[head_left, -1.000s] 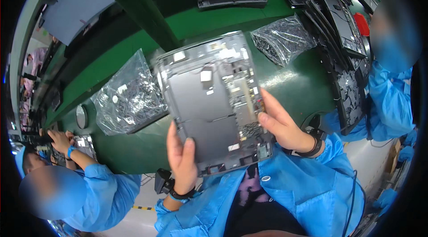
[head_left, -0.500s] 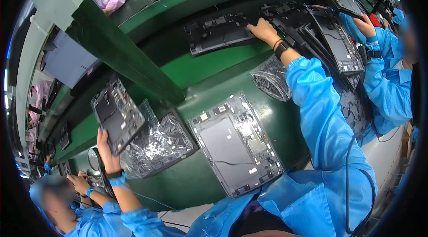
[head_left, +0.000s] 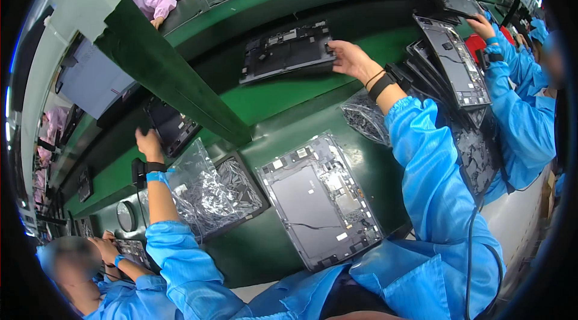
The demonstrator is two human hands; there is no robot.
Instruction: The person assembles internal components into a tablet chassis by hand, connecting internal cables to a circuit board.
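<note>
Since half a second ago: left hand [head_left: 148, 144] is now pushing its dark flat panel [head_left: 171, 128] further in under the slanted green beam [head_left: 162, 73]; earlier it was holding that panel up clear of the beam, above the bags. Fingers are wrapping the panel's near edge, gripping it. Right hand [head_left: 351, 59] is staying on the far lane, fingers closed on the right edge of the dark grey laptop base shell [head_left: 288, 50], which is lying flat on the green conveyor surface [head_left: 283, 100]; the shell is now sitting a bit nearer and more in view than before.

The open grey laptop chassis with its exposed boards [head_left: 320, 198] is not moving, lying flat on the near lane just in front of the person, between the two arms, touched by neither hand.

Counts:
- hands of the wearer: 2, both gripping, well apart
- loose flat laptop parts near the hands: 3 (panel, shell, chassis)
- clear crinkled plastic bags: 2, one [head_left: 198, 190] left of the chassis partly covering a dark tray, one [head_left: 365, 118] under the right forearm
- black wrist straps: 2, one per wrist
- stack of dark shells [head_left: 453, 67] at right: cannot tell the count
- co-workers in blue sleeves: one lower left, one at right.
</note>
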